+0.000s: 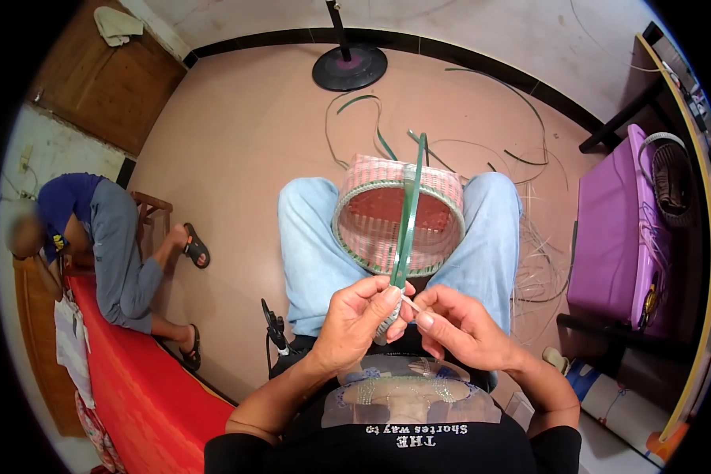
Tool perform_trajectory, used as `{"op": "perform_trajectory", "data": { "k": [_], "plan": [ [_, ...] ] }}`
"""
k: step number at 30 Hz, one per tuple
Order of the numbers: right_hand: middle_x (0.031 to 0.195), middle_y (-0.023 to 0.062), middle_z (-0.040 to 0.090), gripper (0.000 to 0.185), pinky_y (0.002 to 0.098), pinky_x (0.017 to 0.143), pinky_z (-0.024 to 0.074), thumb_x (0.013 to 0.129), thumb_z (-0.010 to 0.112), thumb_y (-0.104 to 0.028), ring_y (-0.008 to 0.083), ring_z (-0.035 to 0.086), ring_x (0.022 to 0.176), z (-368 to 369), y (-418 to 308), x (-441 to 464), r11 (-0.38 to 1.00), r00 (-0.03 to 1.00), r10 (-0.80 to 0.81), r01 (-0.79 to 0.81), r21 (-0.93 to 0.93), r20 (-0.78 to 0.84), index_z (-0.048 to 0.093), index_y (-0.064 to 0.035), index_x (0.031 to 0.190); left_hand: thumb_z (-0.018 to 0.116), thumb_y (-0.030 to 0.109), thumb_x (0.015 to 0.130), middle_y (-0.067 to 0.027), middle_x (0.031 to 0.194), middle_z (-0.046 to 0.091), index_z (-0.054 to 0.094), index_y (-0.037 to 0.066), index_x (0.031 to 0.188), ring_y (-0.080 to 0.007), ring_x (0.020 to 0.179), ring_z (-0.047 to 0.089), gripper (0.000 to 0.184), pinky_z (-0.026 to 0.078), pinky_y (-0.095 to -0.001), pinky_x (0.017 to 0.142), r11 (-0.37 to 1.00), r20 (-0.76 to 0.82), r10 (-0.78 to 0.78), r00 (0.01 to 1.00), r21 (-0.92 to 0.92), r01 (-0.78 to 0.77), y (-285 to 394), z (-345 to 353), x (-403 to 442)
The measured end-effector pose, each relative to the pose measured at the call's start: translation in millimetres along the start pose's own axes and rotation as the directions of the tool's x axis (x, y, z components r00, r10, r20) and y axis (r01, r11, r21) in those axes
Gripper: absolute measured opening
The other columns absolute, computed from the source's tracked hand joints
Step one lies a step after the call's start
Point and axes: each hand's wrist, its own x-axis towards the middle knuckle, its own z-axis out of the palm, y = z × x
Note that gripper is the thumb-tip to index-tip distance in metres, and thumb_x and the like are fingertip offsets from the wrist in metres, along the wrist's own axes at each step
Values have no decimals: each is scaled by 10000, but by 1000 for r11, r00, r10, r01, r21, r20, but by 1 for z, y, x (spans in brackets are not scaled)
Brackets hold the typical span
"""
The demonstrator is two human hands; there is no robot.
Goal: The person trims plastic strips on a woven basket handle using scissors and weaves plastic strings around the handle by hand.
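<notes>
A pink woven basket (361, 171) rests between my knees, its round mouth facing me. Its handle (407, 229) is a band of long green flat strips that runs across the opening toward my body. My left hand (359, 320) is closed round the near end of the handle, where a pale, patterned wrapping shows below the fingers. Close beside it, my right hand (462, 325) pinches a thin pale strip (411, 304) that comes off the handle. My fingers hide part of the wrapped section.
Loose strips (541, 245) lie on the floor right of my leg and beyond the basket. A black stand base (350, 67) is ahead. At right are a purple bin (608, 237) and another basket (671, 178). Another person (118, 237) sits at left by a red surface (146, 395).
</notes>
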Motion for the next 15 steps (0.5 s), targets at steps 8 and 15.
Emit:
{"op": "perform_trajectory", "data": {
  "k": [8, 15],
  "plan": [
    [806, -7, 574, 122, 166, 544, 347, 961, 489, -122, 10, 417, 595, 3, -1, 12, 974, 992, -67, 87, 209, -105, 521, -19, 905, 410, 193, 984, -98, 855, 588, 488, -63, 1198, -174, 679, 500, 342, 418, -297, 624, 947, 53, -139, 989, -284, 149, 2, -3, 1],
    [628, -60, 450, 113, 177, 435, 241, 964, 481, -117, -8, 336, 497, 10, 12, 10, 972, 991, -74, 98, 215, -115, 526, -20, 928, 442, 185, 971, -112, 836, 601, 520, -62, 1151, -184, 646, 508, 316, 420, -303, 592, 914, 36, -187, 982, -361, 188, -1, -9, 3]
  ]
}}
